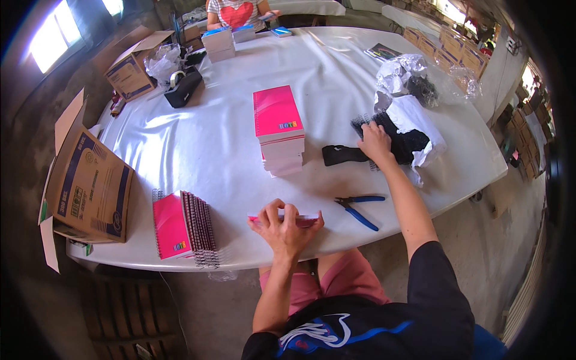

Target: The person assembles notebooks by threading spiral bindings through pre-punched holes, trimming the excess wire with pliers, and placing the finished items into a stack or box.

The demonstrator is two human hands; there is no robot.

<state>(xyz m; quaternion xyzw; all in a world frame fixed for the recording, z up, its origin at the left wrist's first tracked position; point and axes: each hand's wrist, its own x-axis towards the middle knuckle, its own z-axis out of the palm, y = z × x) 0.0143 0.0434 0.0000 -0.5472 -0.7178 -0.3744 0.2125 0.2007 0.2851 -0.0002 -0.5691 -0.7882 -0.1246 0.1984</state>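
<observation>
My left hand [285, 231] is closed round a pink-covered notebook [309, 219], held on edge at the near side of the table, mostly hidden by my fingers. Over to the right, my right hand [376, 143] has its fingers bent onto black spiral binding coils [401, 131], which lie on crumpled white wrapping. Between my hands rests a pair of blue-handled pliers [360, 211]. A tall stack of pink-covered notebooks [277, 112] stands ahead of my left hand. To the left is a pile of spiral-bound pink notebooks [172, 225].
A black cloth-like strip [343, 155] lies beside the coils. Open cardboard boxes [93, 180] stand at the left, near a black tape dispenser [183, 87]. Across the white-covered table [210, 138], another person [240, 13] handles blue-covered books [218, 43]. Clear plastic [449, 81] lies far right.
</observation>
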